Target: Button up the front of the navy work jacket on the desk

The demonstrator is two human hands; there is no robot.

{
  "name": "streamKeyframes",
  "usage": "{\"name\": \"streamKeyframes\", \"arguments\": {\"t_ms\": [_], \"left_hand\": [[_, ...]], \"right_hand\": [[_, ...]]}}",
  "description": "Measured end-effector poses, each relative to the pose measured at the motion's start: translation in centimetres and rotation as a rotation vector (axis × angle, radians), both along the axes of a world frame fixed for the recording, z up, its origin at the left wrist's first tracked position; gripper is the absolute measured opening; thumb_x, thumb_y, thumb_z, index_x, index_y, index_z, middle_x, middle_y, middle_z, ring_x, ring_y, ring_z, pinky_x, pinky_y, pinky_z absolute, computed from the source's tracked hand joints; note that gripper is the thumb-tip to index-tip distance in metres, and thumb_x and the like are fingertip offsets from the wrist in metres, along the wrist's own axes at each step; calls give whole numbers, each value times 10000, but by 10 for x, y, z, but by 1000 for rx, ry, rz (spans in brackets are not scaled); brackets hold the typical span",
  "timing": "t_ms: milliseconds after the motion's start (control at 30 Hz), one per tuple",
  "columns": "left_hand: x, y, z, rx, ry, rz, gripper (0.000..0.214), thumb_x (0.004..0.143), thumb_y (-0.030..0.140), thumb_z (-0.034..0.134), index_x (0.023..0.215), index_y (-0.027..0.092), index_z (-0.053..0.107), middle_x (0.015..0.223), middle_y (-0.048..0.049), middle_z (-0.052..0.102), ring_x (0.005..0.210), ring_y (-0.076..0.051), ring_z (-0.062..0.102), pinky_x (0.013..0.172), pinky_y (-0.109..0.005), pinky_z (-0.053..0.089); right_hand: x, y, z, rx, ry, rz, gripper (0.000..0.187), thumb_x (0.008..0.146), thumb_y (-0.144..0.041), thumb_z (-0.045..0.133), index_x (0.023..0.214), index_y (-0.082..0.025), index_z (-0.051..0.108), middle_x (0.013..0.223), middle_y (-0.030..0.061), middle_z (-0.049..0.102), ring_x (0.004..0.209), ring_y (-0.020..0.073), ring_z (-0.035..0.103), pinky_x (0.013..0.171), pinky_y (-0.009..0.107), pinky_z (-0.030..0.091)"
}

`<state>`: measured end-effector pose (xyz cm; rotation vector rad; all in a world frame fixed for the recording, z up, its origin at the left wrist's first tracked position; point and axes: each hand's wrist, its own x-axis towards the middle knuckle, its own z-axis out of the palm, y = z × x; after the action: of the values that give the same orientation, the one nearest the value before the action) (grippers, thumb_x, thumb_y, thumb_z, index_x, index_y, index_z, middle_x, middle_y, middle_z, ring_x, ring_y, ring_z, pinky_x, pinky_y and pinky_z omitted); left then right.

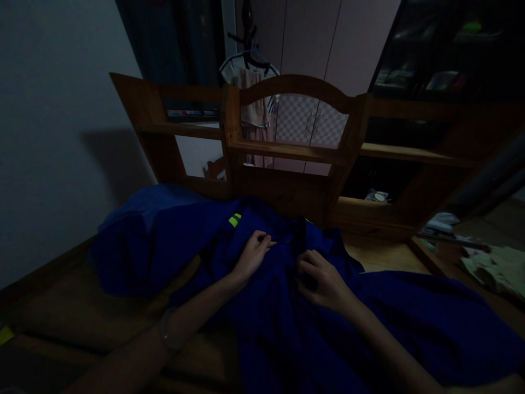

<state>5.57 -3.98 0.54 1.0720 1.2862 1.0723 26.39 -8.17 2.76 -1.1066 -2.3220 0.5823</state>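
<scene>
A large dark blue garment [394, 317] with small neon green stripes [234, 220] lies spread over a wooden bed surface [82, 306]. My left hand [253, 253] rests on the cloth near its middle, fingers curled and pinching a fold of it. My right hand [320, 278] sits just to the right, fingers bent and gripping the same blue fabric. The room is dim, so the cloth's details are hard to make out.
A wooden headboard with shelves [295, 148] stands right behind the garment. Clothes on hangers [252, 82] and pink wardrobe doors [311, 44] are behind it. A light cloth [492, 268] lies at the right. A pale wall [53, 109] is on the left.
</scene>
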Motion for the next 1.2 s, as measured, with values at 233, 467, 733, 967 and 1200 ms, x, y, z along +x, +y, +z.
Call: {"name": "streamKeyframes", "arguments": {"t_ms": [233, 467, 733, 967, 1200], "left_hand": [[10, -16, 15, 614, 490, -346, 561, 813, 330, 614, 1331, 258, 412, 1495, -64, 273, 1395, -222, 185, 1129, -400, 198], [7, -11, 11, 564, 433, -623, 217, 880, 345, 521, 977, 205, 655, 1097, -56, 629, 1172, -194, 479, 1033, -335, 318], [1, -8, 14, 276, 227, -804, 295, 805, 442, 596, 875, 157, 622, 880, -11, 576, 873, -161, 528, 815, -244, 391], [2, -5, 14, 89, -2, -772, 302, 803, 442, 590, 825, 141, 593, 842, -14, 549, 824, -157, 511, 750, -228, 393], [1, -7, 16, 98, -23, -810, 292, 818, 429, 582, 845, 140, 611, 821, -8, 544, 771, -135, 504, 710, -218, 386]], "right_hand": [[4, 5, -5, -296, 349, -57, 185, 750, -102, 473, 909, -198, 474, 867, 2, 539, 811, 150, 528, 730, 251, 391], [5, 6, 3, -473, 495, -208, 307, 746, -132, 447, 996, -193, 613, 990, 21, 609, 945, 189, 539, 818, 282, 378], [10, 7, 8, -706, 541, -178, 132, 796, -239, 548, 871, -182, 640, 800, -9, 604, 742, 150, 534, 667, 240, 381], [10, 6, 14, -748, 506, -152, 272, 713, -366, 736, 879, -174, 637, 817, -17, 598, 763, 130, 526, 690, 220, 387], [7, 4, 7, -849, 515, -219, 425, 664, -441, 757, 975, -186, 618, 606, -46, 488, 489, 76, 393, 457, 205, 268]]}}
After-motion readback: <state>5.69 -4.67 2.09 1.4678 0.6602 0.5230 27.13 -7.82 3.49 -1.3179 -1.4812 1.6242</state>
